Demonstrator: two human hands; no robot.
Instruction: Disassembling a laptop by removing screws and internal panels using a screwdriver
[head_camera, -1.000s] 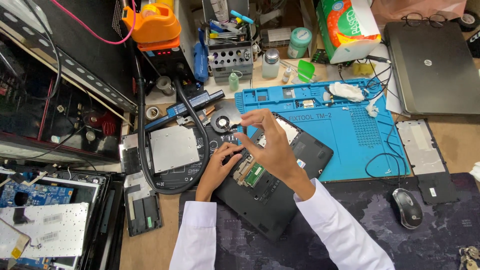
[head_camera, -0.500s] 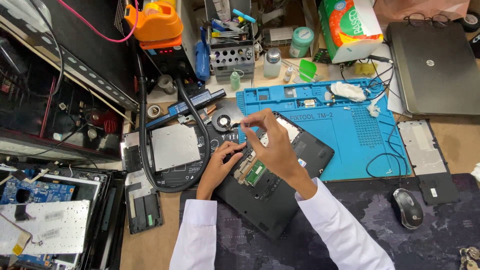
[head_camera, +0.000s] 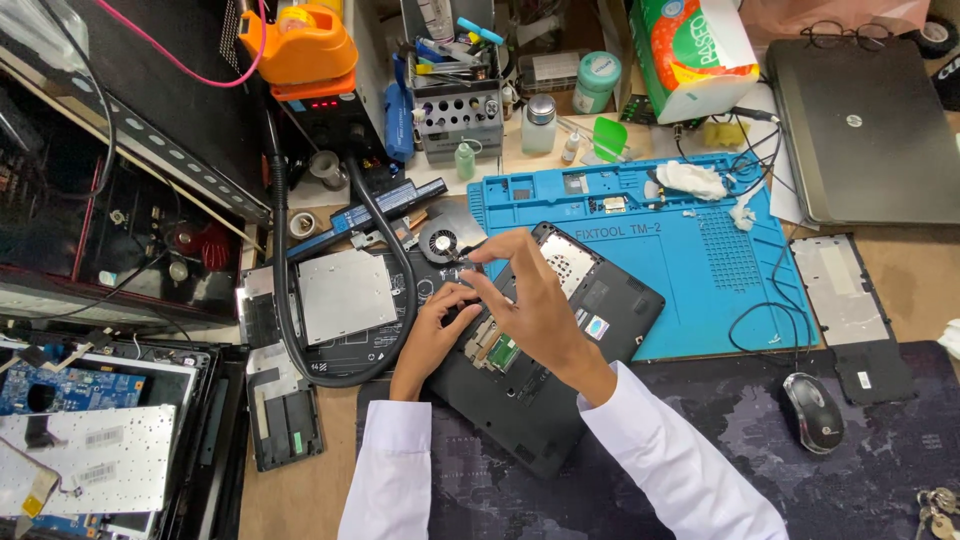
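Working inside an opened black laptop base (head_camera: 545, 350) that lies tilted across the bench, half on the blue repair mat (head_camera: 690, 270).

At the base's ten o'clock corner the right hand (head_camera: 535, 300) pinches a small part near the round fan (head_camera: 440, 242); what it is I cannot tell. The left hand (head_camera: 437, 325) presses fingertips on the chassis just below, holding nothing. A slip could, I judge, drop that part into the exposed board, and the black hose (head_camera: 395, 270) at nine o'clock might snag a sleeve.

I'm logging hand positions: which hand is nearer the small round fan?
Right. The right hand has its fingertips right beside the small round fan; the left hand rests lower, on the opened laptop.
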